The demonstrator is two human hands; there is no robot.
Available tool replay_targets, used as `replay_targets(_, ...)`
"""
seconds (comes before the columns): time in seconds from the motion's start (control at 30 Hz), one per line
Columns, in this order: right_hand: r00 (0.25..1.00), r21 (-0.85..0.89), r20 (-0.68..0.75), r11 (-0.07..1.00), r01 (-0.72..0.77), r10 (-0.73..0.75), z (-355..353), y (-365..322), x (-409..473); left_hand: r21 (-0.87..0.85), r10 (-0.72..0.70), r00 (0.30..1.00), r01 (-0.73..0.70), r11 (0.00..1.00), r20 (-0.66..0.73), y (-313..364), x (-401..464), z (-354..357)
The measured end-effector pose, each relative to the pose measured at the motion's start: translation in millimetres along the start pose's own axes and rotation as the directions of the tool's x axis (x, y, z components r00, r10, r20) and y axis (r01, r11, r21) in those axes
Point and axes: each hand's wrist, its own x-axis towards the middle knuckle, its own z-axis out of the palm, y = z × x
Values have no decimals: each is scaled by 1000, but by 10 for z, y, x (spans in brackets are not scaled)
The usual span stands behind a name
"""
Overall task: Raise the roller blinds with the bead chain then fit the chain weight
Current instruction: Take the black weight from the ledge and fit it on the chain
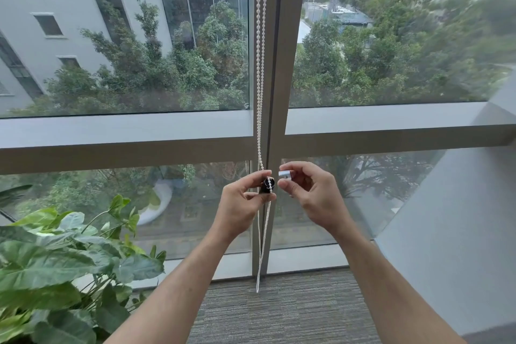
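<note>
We stood facing the grey window mullion (275, 64), the upright post between two large panes, and used it as our reference.

The white bead chain (259, 78) hung down the left face of the mullion in two strands from the top of view. Lower down it passed through our left hand and ran on below it, its loop ending just above the grey carpet (279, 313) at the mullion's foot.

Our left hand (245, 201) was raised in front of the mullion, just left of its centre line, below the horizontal transom (125, 134). Thumb and forefinger pinched a small black cylindrical piece (268, 186), with a strand of the chain lying across its face. We took it for one part of the chain weight; its exact form we could not tell.

Our right hand (310, 193) was held just right of the mullion at the same height. Thumb and forefinger pinched a small silver metal cap (284, 174), the remaining fingers curled loosely behind. The cap sat close beside the black piece but apart from it, a narrow gap showing between them.

Left of the mullion, low in the view, stood a broad-leaved potted plant (55, 254). Right of it, a pale wall (460, 218) angled in toward the glass. Through the panes we saw trees (391, 64) and a grey building (42, 8) beyond.
</note>
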Motion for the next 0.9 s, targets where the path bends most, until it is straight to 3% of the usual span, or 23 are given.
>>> replay_targets(0.27,998,-99,24,993,61,-59,44,-106,-31,7,2,998,-3,1000,66,-14,-16,3)
replay_targets(0.53,966,-255,149,936,243,-210,58,-190,26,-25,46,992,-43,999,113,72,-27,-13)
replay_targets(0.9,969,-262,147,937,233,-200,48,-193,53,-40,9,992,-4,999,129,94,-13,-35)
